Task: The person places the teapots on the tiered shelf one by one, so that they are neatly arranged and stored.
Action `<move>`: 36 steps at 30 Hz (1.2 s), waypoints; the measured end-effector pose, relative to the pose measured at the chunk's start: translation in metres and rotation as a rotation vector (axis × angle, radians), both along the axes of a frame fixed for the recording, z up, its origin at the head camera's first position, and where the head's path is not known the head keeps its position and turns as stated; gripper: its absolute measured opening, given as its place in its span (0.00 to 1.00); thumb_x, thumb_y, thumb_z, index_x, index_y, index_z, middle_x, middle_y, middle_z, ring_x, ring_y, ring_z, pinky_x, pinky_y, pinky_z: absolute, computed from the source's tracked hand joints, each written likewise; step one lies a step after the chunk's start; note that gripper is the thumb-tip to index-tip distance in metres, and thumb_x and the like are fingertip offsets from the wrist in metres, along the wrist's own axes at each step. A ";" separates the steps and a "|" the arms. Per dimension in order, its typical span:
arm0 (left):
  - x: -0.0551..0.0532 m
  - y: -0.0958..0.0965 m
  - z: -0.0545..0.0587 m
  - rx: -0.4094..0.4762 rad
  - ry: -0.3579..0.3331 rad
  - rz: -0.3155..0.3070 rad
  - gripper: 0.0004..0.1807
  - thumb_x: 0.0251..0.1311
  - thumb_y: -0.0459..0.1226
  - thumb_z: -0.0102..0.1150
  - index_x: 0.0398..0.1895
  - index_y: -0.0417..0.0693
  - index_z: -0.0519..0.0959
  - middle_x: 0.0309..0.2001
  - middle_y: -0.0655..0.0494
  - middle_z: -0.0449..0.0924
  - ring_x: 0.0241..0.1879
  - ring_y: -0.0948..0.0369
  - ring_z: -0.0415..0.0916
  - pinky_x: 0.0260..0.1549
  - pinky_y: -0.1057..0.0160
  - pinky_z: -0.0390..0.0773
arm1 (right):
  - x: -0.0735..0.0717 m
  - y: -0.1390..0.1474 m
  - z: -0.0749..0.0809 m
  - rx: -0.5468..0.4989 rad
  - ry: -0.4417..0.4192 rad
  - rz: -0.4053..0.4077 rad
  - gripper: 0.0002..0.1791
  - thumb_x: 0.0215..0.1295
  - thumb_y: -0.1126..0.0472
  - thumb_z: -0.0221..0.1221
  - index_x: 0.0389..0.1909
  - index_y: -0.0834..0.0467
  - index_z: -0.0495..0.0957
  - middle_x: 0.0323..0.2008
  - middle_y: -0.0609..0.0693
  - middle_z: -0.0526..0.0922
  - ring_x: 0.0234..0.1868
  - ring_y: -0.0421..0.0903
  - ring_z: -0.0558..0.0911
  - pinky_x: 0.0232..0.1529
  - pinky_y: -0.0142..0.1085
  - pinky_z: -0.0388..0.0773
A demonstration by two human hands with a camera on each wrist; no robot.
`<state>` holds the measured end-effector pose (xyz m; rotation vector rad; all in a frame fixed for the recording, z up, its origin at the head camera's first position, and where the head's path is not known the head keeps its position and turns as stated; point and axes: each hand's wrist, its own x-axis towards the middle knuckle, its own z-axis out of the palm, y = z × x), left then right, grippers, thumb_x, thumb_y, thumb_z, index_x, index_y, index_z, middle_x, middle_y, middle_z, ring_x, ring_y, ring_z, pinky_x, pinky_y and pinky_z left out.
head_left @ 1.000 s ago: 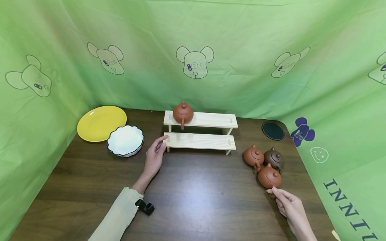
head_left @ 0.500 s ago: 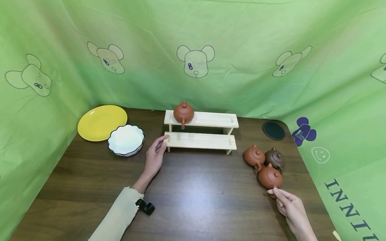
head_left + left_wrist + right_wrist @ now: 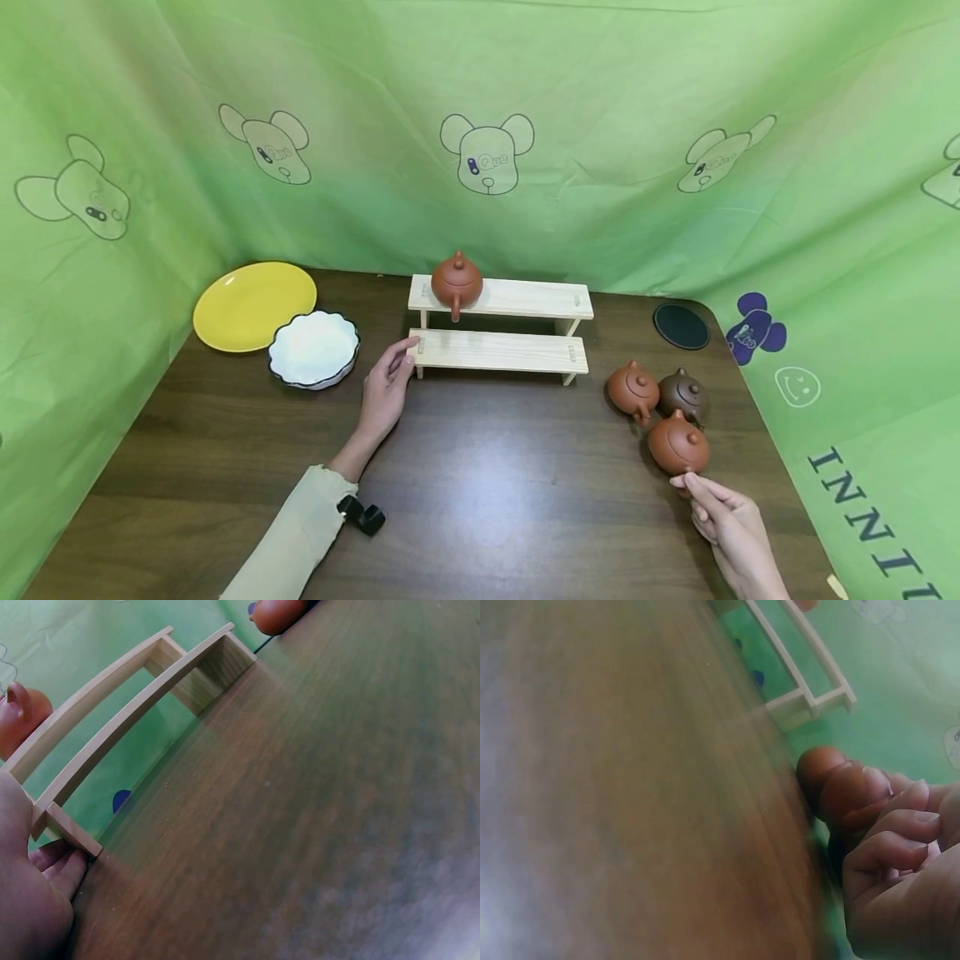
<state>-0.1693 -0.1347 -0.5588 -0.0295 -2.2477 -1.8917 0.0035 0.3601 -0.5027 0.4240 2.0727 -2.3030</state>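
My right hand (image 3: 731, 529) pinches a small reddish-brown clay teapot (image 3: 678, 446) by the part jutting from its near side; the fingers hide whether that is spout or handle. Close behind this pot are another reddish teapot (image 3: 633, 389) and a dark brown teapot (image 3: 682, 396). At the left end of a pale two-step wooden stand (image 3: 498, 350), my left hand (image 3: 384, 396) rests its fingertips against the lower step. In the left wrist view, fingers (image 3: 64, 870) lie beside the stand's leg. One reddish teapot (image 3: 456, 283) sits on the upper step, towards its left end.
A yellow plate (image 3: 247, 308) lies at the back left, with a white scalloped bowl (image 3: 313, 350) in front of it. Towards the back right corner is a dark round coaster (image 3: 681, 326). Green printed cloth (image 3: 600, 167) surrounds the brown wooden table (image 3: 510, 500).
My right hand has shifted slightly right and towards me with the pinched teapot, widening its gap from the reddish one beside it. The left hand and stand stay put.
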 end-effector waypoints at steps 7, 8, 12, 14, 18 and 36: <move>-0.002 -0.001 -0.005 0.020 0.008 -0.013 0.18 0.86 0.45 0.57 0.72 0.58 0.83 0.73 0.52 0.82 0.71 0.54 0.80 0.68 0.56 0.80 | 0.005 0.000 0.011 -0.034 0.065 -0.011 0.23 0.88 0.70 0.51 0.40 0.55 0.94 0.20 0.42 0.63 0.23 0.52 0.41 0.22 0.45 0.34; -0.001 -0.001 -0.003 0.016 0.007 -0.010 0.18 0.86 0.44 0.57 0.72 0.58 0.83 0.73 0.51 0.82 0.71 0.54 0.80 0.68 0.57 0.80 | 0.006 0.000 0.013 -0.042 0.076 -0.012 0.23 0.88 0.71 0.51 0.40 0.56 0.94 0.20 0.42 0.64 0.23 0.52 0.41 0.21 0.45 0.33; 0.001 0.002 0.003 -0.007 0.010 0.011 0.19 0.86 0.44 0.57 0.72 0.54 0.83 0.71 0.47 0.83 0.69 0.55 0.81 0.65 0.60 0.82 | 0.004 -0.004 0.022 -0.068 0.117 -0.011 0.23 0.88 0.72 0.50 0.42 0.58 0.94 0.20 0.40 0.69 0.23 0.52 0.41 0.20 0.43 0.33; 0.003 0.003 0.006 -0.009 0.017 0.018 0.18 0.86 0.44 0.57 0.71 0.53 0.84 0.70 0.47 0.84 0.67 0.55 0.82 0.63 0.60 0.83 | 0.002 -0.007 0.026 -0.074 0.136 -0.013 0.23 0.87 0.72 0.50 0.43 0.59 0.94 0.20 0.40 0.70 0.23 0.51 0.41 0.20 0.43 0.33; 0.002 0.001 0.002 0.016 -0.026 0.019 0.17 0.86 0.45 0.58 0.71 0.58 0.84 0.70 0.54 0.84 0.67 0.60 0.82 0.63 0.65 0.81 | -0.006 -0.014 0.034 -0.088 0.166 -0.011 0.23 0.88 0.72 0.50 0.42 0.59 0.94 0.19 0.41 0.69 0.22 0.51 0.41 0.19 0.42 0.33; -0.006 -0.003 -0.013 0.016 -0.018 -0.007 0.18 0.85 0.46 0.59 0.72 0.64 0.83 0.73 0.57 0.82 0.71 0.58 0.80 0.67 0.60 0.80 | -0.049 -0.049 0.059 -0.133 0.244 0.040 0.22 0.88 0.71 0.51 0.41 0.59 0.94 0.19 0.41 0.69 0.21 0.49 0.42 0.19 0.39 0.33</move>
